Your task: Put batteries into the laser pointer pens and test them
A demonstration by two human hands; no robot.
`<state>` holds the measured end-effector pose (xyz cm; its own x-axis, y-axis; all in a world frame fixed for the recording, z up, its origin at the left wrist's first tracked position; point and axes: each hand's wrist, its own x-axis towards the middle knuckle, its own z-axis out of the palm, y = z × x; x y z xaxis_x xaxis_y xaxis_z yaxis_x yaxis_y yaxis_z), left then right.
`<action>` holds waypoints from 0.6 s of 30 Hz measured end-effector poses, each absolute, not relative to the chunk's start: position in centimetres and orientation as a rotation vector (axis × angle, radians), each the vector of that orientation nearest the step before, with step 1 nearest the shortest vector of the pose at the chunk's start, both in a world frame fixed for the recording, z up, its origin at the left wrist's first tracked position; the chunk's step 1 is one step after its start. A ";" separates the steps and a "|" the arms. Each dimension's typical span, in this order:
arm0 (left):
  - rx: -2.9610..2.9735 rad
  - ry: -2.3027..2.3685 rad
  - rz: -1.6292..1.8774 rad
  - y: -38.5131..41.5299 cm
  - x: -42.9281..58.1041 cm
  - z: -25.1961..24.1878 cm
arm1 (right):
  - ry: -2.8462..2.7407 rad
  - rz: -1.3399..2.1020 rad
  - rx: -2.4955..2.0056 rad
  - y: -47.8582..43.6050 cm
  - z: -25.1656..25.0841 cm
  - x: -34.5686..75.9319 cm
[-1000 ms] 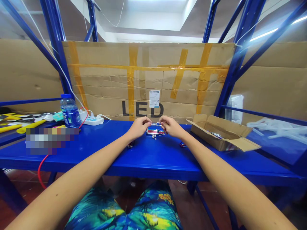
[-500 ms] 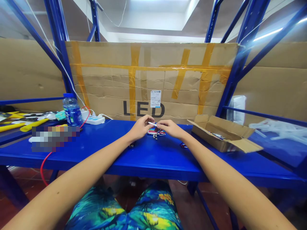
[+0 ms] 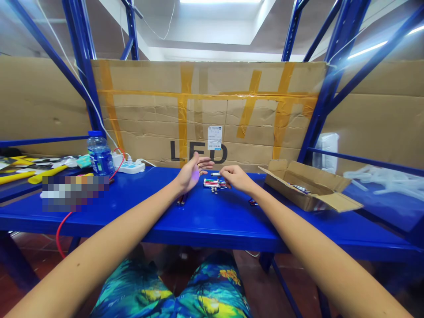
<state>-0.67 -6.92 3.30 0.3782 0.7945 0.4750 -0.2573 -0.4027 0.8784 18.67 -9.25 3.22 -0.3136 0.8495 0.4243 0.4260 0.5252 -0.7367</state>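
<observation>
Slim silver-white cyl. (image 3: 215, 174) was held by R hand (image 3: 236, 177), approx. horiz., one end pointing twd L hand (image 3: 192, 173), w/ purple glow on that palm. Just below, row of slim coloured rods (image 3: 213, 182) (green, red, etc.) lay flat on tabletop (image 3: 212, 216), side by side, approx. horiz., pale loops at R end. Few tiny bits (image 3: 213, 191) lay loose just nr. side of row; too small to ID. Dark-red rods (image 3: 181, 200) lay by L forearm, partly hidden.
</observation>
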 end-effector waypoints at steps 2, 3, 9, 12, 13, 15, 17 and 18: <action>1.471 0.455 1.189 -6.8 -1.2 3.7 | -1.908 0.641 -1.031 -9.1 3.2 18.8; 1.437 0.441 1.175 -6.8 -1.4 3.8 | -1.898 0.640 -1.023 -9.0 3.2 18.8; 1.371 0.433 1.162 -6.4 -1.7 3.6 | -1.900 0.612 -1.025 -9.2 3.4 18.8; 1.401 0.449 1.168 -6.4 -1.7 3.6 | -1.894 0.601 -1.031 -9.3 3.4 18.8; 1.409 0.450 1.170 -6.5 -1.7 3.6 | -1.896 0.594 -1.034 -9.3 3.4 18.8; 1.419 0.442 1.168 -6.6 -1.7 3.7 | -1.899 0.581 -1.030 -9.3 3.5 18.8; 1.408 0.423 1.164 -6.6 -1.7 3.7 | -1.895 0.580 -1.020 -9.3 3.5 18.9; 1.395 0.413 1.160 -6.6 -1.7 3.7 | -1.892 0.583 -1.018 -9.4 3.5 18.9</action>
<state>-1.72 -6.64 3.68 0.4366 0.8115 0.3885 -0.3830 -0.2230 0.8964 18.85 -9.37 3.55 -0.2728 0.8333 0.4808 0.4178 0.5528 -0.7210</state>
